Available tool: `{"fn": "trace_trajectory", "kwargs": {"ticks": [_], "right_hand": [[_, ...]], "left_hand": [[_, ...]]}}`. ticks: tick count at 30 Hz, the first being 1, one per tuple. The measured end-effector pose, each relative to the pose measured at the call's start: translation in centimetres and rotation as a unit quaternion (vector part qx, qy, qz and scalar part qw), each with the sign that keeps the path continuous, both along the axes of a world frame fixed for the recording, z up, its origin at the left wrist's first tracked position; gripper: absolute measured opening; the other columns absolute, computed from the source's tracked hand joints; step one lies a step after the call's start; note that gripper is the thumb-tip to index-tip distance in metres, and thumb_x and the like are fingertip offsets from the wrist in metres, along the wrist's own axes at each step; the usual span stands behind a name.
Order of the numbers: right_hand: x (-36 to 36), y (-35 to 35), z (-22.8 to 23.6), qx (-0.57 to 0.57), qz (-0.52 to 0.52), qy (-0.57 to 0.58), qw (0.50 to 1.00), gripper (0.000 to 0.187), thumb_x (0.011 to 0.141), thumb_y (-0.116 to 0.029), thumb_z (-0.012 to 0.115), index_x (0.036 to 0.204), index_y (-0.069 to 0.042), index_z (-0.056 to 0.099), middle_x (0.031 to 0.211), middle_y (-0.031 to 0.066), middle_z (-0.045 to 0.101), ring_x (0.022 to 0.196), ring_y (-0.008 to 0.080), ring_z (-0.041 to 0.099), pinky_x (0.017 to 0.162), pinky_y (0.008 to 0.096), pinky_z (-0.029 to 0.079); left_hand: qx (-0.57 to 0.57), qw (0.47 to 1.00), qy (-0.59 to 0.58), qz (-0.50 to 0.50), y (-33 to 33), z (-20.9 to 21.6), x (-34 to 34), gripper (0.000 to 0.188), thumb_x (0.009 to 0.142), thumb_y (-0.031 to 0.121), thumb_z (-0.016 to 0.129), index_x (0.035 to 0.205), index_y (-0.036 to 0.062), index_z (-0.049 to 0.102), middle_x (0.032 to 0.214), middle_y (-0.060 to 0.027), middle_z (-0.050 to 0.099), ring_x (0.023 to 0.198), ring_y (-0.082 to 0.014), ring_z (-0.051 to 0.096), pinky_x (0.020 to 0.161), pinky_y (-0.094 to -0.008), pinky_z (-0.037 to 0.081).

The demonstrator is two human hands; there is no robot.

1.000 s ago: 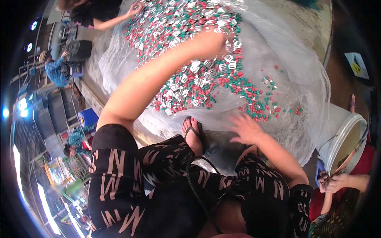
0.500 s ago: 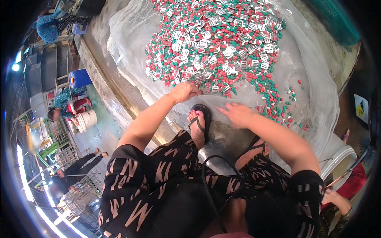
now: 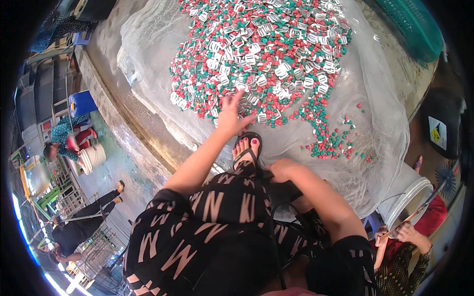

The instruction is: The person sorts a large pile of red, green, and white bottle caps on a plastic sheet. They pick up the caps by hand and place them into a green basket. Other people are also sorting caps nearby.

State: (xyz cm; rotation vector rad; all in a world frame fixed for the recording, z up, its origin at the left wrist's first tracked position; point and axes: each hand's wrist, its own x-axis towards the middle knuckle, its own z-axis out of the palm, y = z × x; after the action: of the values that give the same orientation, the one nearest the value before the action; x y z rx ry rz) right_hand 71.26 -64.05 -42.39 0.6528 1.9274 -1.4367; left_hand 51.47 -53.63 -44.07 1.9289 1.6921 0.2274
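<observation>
My left hand point(image 3: 231, 114) reaches over the near edge of a heap of small red, green and white pieces point(image 3: 291, 64) mixed with white slotted buckles point(image 3: 282, 70). Its fingers are spread, and nothing is held in them. Under the heap lies a sheer white mesh net point(image 3: 148, 59). Beside my knees, my right hand point(image 3: 280, 170) is closed on dark fabric of my black patterned trouser leg point(image 3: 269, 178). Between the two hands a black sandal point(image 3: 249, 148) stands at the near side of the net.
A green plastic basket point(image 3: 419, 29) stands at the far right. At the lower right a person's hands point(image 3: 405, 232) work beside a white bucket point(image 3: 410, 200). To the left, a raised kerb point(image 3: 118, 98) runs past people, a blue bin point(image 3: 83, 103) and another white bucket point(image 3: 93, 158).
Both hands have left the net's near edge. My left hand has gone forward to the heap with fingers spread; my right hand has come back and closed at the trouser leg.
</observation>
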Motion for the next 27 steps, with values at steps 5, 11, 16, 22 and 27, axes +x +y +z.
{"fn": "trace_trajectory", "kwargs": {"ticks": [5, 11, 16, 22, 27], "right_hand": [[5.3, 3.3, 0.5, 0.343, -0.376, -0.001, 0.861, 0.05, 0.08, -0.034, 0.06, 0.126, -0.021, 0.049, 0.129, 0.0118, 0.049, 0.114, 0.0314, 0.049, 0.096, 0.0465, 0.04], [16.2, -0.3, -2.7, 0.552, -0.363, -0.099, 0.744, 0.042, 0.078, -0.032, 0.064, 0.116, -0.017, 0.056, 0.12, 0.0111, 0.051, 0.114, 0.0279, 0.045, 0.093, 0.049, 0.036], [19.5, 1.0, -3.9, 0.501, -0.577, -0.174, 0.621, 0.029, 0.078, -0.03, 0.066, 0.102, -0.014, 0.063, 0.096, 0.0082, 0.057, 0.092, 0.0279, 0.056, 0.08, 0.0407, 0.041], [16.0, 6.6, -5.2, 0.526, -0.607, -0.097, 0.587, 0.029, 0.076, -0.03, 0.069, 0.097, -0.011, 0.063, 0.09, 0.0082, 0.057, 0.09, 0.0291, 0.055, 0.075, 0.0396, 0.042], [10.4, 8.4, -4.0, 0.521, -0.581, -0.078, 0.62, 0.03, 0.071, -0.024, 0.073, 0.095, -0.013, 0.061, 0.089, 0.0067, 0.056, 0.092, 0.0269, 0.053, 0.079, 0.0399, 0.04]], "left_hand": [[-0.187, 0.974, 0.038, -0.122, 1.0, 0.5, 9.5, 0.096, 0.066, 0.026, 0.076, 0.144, 0.028, 0.02, 0.126, -0.0326, 0.034, 0.09, -0.0426, 0.06, 0.076, -0.0442, 0.052], [-0.135, 0.893, -0.08, -0.422, -0.5, -0.7, 10.5, 0.059, 0.074, 0.016, 0.068, 0.128, 0.0302, 0.051, 0.124, -0.0215, 0.047, 0.092, -0.0374, 0.061, 0.08, -0.0434, 0.051], [0.06, 0.971, -0.026, -0.228, 6.0, -0.9, 10.1, 0.026, 0.079, 0.018, 0.065, 0.104, 0.0117, 0.063, 0.089, -0.0107, 0.058, 0.082, -0.03, 0.061, 0.067, -0.0406, 0.052], [0.043, 0.952, -0.034, -0.3, 8.7, -2.0, 10.8, 0.018, 0.074, 0.01, 0.065, 0.089, 0.0062, 0.057, 0.084, -0.0097, 0.054, 0.081, -0.0295, 0.061, 0.069, -0.0407, 0.05], [-0.067, 0.955, -0.156, -0.244, 9.8, -0.9, 12.6, 0.019, 0.073, 0.011, 0.064, 0.09, 0.0069, 0.056, 0.097, -0.0089, 0.058, 0.085, -0.0287, 0.061, 0.072, -0.0397, 0.049]]}}
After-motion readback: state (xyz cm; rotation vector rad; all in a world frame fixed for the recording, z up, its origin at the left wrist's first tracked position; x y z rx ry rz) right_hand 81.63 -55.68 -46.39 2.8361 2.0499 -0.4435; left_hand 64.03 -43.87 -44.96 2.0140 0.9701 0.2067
